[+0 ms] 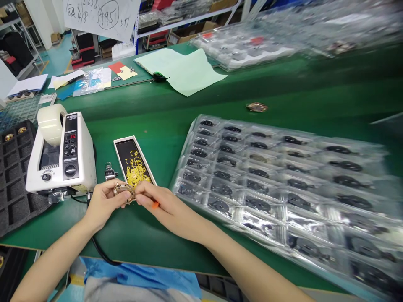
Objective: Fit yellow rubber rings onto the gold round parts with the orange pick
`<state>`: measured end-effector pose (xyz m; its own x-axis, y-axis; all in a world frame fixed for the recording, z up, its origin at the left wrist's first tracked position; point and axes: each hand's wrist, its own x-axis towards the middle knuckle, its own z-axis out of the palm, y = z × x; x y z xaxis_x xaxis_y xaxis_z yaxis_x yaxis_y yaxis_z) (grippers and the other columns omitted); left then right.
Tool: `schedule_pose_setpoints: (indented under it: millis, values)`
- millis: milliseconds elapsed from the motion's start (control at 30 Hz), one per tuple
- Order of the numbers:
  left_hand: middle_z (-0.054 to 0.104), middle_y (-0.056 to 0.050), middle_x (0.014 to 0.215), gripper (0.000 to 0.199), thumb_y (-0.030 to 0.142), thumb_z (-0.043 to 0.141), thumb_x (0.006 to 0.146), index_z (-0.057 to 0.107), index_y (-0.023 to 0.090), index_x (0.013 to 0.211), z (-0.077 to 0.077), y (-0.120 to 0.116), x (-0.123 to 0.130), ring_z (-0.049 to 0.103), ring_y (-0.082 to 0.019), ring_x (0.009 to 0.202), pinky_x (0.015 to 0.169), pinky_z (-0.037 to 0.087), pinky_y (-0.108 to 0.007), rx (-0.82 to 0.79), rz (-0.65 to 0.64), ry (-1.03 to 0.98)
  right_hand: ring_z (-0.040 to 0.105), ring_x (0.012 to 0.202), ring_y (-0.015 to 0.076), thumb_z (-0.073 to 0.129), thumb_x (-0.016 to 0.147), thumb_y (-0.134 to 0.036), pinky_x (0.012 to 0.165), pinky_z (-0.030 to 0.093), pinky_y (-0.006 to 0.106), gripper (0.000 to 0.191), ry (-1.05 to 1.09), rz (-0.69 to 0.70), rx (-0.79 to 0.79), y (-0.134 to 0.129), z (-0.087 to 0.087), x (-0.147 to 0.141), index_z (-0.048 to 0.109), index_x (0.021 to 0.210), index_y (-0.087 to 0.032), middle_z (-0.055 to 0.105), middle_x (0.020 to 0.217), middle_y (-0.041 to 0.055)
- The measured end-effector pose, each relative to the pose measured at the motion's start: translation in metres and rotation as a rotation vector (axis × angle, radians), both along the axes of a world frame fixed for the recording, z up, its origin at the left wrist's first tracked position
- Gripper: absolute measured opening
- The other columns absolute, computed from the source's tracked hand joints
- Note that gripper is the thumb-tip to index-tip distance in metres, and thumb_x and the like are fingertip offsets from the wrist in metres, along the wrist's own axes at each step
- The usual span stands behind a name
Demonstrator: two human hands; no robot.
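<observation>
My left hand point(105, 201) grips a round gold-rimmed metal part point(124, 193) between thumb and fingers, low over the green table. Against the part's right side, my right hand point(160, 203) is closed around a slim tool whose orange piece point(155, 204) shows below the fingers; its tip is hidden. Just beyond both hands lies a white-edged box point(118, 150) with a black inside, holding a pile of yellow rings point(136, 171). A small metal tally counter point(109, 172) sits behind my left hand.
At left stands a white tape dispenser point(80, 153) beside a black foam tray point(15, 184). Clear plastic trays of black parts point(229, 161) fill the right side. Farther back are a loose shiny part point(257, 107), green paper point(189, 69) and more plastic trays point(239, 48).
</observation>
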<state>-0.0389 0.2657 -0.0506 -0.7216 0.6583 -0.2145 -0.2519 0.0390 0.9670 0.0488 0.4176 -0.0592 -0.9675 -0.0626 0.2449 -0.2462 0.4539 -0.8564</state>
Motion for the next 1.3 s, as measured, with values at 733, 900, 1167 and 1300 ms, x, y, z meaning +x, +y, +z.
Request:
schedule_pose_setpoints:
  millis: [733,900,1167,1300]
  values:
    - [0.066,-0.009,0.08,0.034,0.012,0.041,0.093,0.065,0.017,0.116,-0.035,-0.013,-0.005,0.057,-0.017,0.068,0.06,0.047,-0.028,-0.164,0.001,1.511,0.016,0.045,0.0042,0.067,0.074,-0.057,0.04,0.013,0.021,0.044,-0.468,-0.051,-0.999,-0.019,-0.006,-0.005,0.047,0.067,-0.019,0.038,0.059,-0.0069]
    - [0.068,-0.011,0.093,0.031,0.013,0.045,0.092,0.067,0.021,0.112,-0.031,-0.013,0.009,0.061,-0.018,0.077,0.067,0.05,-0.029,-0.225,0.048,1.469,0.011,0.047,0.0049,0.072,0.071,-0.055,0.041,0.011,0.021,0.043,-0.477,-0.02,-1.026,-0.019,-0.009,-0.005,0.05,0.07,-0.018,0.027,0.055,-0.0095]
    - [0.057,0.001,0.054,0.045,0.055,0.065,0.078,0.072,0.013,0.092,-0.019,-0.072,0.025,0.046,-0.008,0.043,0.042,0.034,-0.019,0.046,0.685,0.077,0.029,0.046,0.0082,0.068,0.07,-0.064,0.044,0.023,0.023,0.047,-0.299,-0.244,-0.67,-0.012,-0.008,-0.001,0.055,0.064,-0.019,0.036,0.051,-0.0062]
    - [0.032,0.011,0.037,0.031,0.043,0.077,0.07,0.069,0.013,0.075,-0.004,-0.093,0.01,0.024,-0.003,0.035,0.039,0.023,-0.017,0.146,0.843,0.011,0.034,0.047,0.0101,0.066,0.071,-0.065,0.045,0.028,0.025,0.047,-0.271,-0.22,-0.584,-0.013,-0.006,0.0,0.057,0.063,-0.02,0.043,0.053,-0.0035]
